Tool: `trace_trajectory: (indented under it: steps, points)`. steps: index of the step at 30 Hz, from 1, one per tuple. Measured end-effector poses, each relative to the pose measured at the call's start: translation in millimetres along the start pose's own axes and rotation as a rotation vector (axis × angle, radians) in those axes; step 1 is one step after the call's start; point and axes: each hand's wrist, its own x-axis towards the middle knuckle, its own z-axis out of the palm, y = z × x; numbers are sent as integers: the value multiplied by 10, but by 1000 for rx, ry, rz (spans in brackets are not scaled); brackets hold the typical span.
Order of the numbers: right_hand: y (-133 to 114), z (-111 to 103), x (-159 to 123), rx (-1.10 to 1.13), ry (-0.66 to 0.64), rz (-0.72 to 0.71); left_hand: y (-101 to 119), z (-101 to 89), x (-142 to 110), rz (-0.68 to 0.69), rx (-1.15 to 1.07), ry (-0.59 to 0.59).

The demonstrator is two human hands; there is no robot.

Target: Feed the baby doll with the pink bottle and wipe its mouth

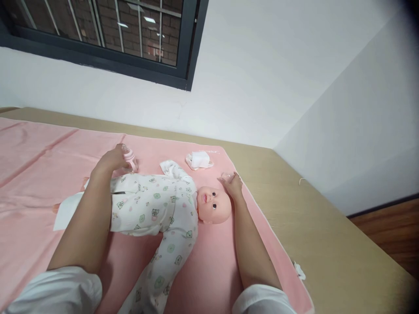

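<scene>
A baby doll in a white printed outfit lies on its back on the pink mat, its head toward the right. Beyond its body, my left hand has its fingers wrapped round a small pink baby bottle with a clear top. My right hand, just past the doll's head, pinches a clear cap close to the mat's edge. My left forearm crosses over the doll's lower body and hides part of it.
A white folded cloth or packet lies near the mat's far edge. The wooden surface runs beyond the mat to a white wall with a dark-framed window. A crumpled white scrap sits by the right edge.
</scene>
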Motion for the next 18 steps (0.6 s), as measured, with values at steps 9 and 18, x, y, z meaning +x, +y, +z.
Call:
trace_trajectory:
  steps: [9, 18]
  points:
    - [144, 57, 99, 271, 84, 24, 767, -465, -475, -130, 149, 172]
    - [-79, -95, -103, 366, 447, -259, 1843, 353, -559, 643, 143, -333]
